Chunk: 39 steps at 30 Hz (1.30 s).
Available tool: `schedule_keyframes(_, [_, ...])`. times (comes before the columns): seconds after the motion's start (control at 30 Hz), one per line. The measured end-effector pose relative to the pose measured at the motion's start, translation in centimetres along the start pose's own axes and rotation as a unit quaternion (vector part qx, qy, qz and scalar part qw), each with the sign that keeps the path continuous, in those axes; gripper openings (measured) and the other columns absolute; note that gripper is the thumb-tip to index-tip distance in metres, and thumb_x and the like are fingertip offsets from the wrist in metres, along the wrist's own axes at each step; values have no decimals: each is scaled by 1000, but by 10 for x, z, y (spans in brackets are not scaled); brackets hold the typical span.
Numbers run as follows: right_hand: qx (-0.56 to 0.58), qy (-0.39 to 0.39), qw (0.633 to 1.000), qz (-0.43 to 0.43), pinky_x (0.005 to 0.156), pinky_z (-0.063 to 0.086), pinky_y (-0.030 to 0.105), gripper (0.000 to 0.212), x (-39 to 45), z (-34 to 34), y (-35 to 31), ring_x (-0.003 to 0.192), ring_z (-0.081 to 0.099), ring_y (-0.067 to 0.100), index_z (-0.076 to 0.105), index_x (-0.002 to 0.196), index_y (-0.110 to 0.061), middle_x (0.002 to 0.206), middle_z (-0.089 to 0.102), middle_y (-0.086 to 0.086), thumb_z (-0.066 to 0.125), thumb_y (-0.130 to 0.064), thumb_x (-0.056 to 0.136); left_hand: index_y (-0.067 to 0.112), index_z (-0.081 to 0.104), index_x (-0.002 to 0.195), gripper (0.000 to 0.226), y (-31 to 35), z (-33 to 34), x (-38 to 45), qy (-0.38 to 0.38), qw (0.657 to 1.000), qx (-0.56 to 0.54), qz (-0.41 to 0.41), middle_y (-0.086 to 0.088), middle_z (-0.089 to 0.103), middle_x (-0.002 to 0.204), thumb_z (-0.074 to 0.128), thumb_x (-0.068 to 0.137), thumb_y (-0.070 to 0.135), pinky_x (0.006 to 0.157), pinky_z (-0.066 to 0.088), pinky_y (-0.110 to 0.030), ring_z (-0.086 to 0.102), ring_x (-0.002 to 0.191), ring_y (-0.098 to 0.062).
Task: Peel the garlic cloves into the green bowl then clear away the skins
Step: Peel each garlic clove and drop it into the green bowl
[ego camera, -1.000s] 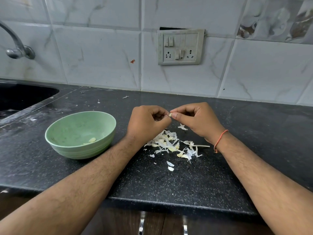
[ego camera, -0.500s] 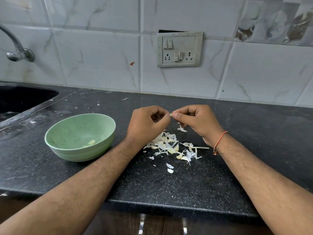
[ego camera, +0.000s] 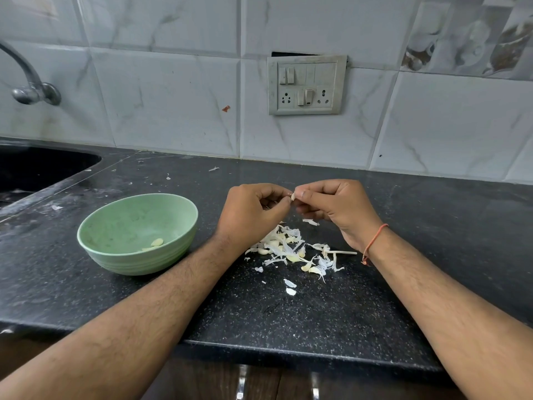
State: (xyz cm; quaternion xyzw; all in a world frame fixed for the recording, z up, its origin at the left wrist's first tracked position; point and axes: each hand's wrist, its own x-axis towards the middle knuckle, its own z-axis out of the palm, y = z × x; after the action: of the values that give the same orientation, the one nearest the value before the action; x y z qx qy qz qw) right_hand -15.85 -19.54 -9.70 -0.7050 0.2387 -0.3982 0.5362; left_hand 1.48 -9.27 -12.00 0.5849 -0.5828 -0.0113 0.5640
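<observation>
My left hand [ego camera: 251,210] and my right hand [ego camera: 337,206] meet above the dark counter and together pinch one small garlic clove [ego camera: 293,196] between their fingertips; most of the clove is hidden by the fingers. Below the hands lies a loose pile of white garlic skins and cloves [ego camera: 291,249]. To the left of my left hand stands the green bowl [ego camera: 115,223], with a peeled clove [ego camera: 157,242] lying in its bottom.
The black speckled counter [ego camera: 288,313] ends at a front edge close to me. A dark sink [ego camera: 37,166] and a tap [ego camera: 31,88] sit at the far left. A switch plate [ego camera: 307,85] hangs on the tiled wall. Stray skin bits lie near the sink.
Both hands stay together on the clove with only small finger movements. The camera view has shifted slightly; the bowl and the pile have not moved.
</observation>
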Motion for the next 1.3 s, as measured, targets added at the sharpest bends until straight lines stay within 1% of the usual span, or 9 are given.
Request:
schedule_keyframes(0.2, [1, -5, 1000, -6, 80, 65, 39, 21, -1, 0, -3, 82, 77, 28, 81, 106, -4, 93, 81, 18, 86, -7, 86, 27, 85, 103, 12, 1, 0, -2, -8, 1000, -13, -1, 15, 79, 83, 80, 92, 25, 77, 65, -35, 76, 77, -9])
schedule_keyframes(0.3, [-70, 1, 996, -48, 79, 66, 39, 18, 0, -2, -1, 83, 80, 31, 83, 104, -7, 90, 81, 12, 87, -11, 87, 28, 85, 103, 12, 1, -1, -2, -16, 1000, -7, -2, 17, 79, 84, 81, 92, 28, 76, 65, -33, 76, 78, -6])
schedule_keyframes(0.5, [-240, -17, 963, -125, 79, 65, 36, 12, -1, -11, -6, 75, 78, 14, 86, 99, -22, 78, 80, -5, 88, -25, 88, 30, 86, 99, 11, 5, -1, -3, -30, 999, 13, -2, 23, 77, 77, 80, 91, 28, 67, 57, -18, 73, 72, 2])
schedule_keyframes(0.57, [-265, -25, 954, -135, 79, 65, 38, 13, -1, -13, -7, 76, 77, 12, 86, 99, -24, 79, 80, -8, 88, -28, 87, 32, 86, 97, 11, 8, -3, -5, -39, 999, 6, -5, 23, 77, 76, 79, 88, 34, 67, 58, -19, 73, 71, 2])
schedule_keyframes(0.67, [-273, -33, 952, -137, 80, 66, 37, 14, -1, -15, -8, 80, 78, 10, 86, 100, -24, 82, 81, -10, 88, -28, 87, 32, 86, 96, 20, 11, -4, -7, -53, 999, -5, -11, 22, 77, 75, 76, 84, 44, 68, 62, -23, 73, 71, 2])
schedule_keyframes(0.8, [-274, -52, 951, -133, 76, 63, 28, 13, -1, -17, -8, 79, 78, 10, 86, 100, -22, 82, 81, -10, 88, -25, 87, 30, 87, 96, 13, 9, -5, -6, -64, 998, -4, -17, 18, 78, 73, 79, 87, 35, 66, 63, -29, 74, 69, -2])
schedule_keyframes(0.93, [-271, -61, 952, -128, 78, 64, 31, 15, -1, -19, -10, 80, 79, 12, 86, 100, -21, 82, 81, -9, 89, -26, 86, 27, 87, 97, 11, 7, -5, -5, -66, 998, -3, -15, 17, 77, 72, 81, 88, 24, 63, 54, -15, 72, 66, 3])
schedule_keyframes(1.17, [-261, -58, 956, -123, 80, 66, 38, 13, -3, -17, -10, 80, 79, 13, 86, 98, -22, 81, 81, -8, 89, -25, 86, 26, 87, 97, 11, 6, -4, -5, -68, 998, 0, -6, 15, 78, 73, 82, 87, 27, 65, 60, -22, 75, 69, -3])
schedule_keyframes(1.3, [-257, -61, 956, -127, 82, 66, 41, 12, -3, -17, -11, 80, 79, 14, 86, 98, -22, 81, 81, -7, 89, -24, 86, 23, 88, 94, 7, 7, -5, -5, -65, 998, -3, -7, 19, 75, 68, 83, 89, 24, 58, 48, -9, 68, 59, 5])
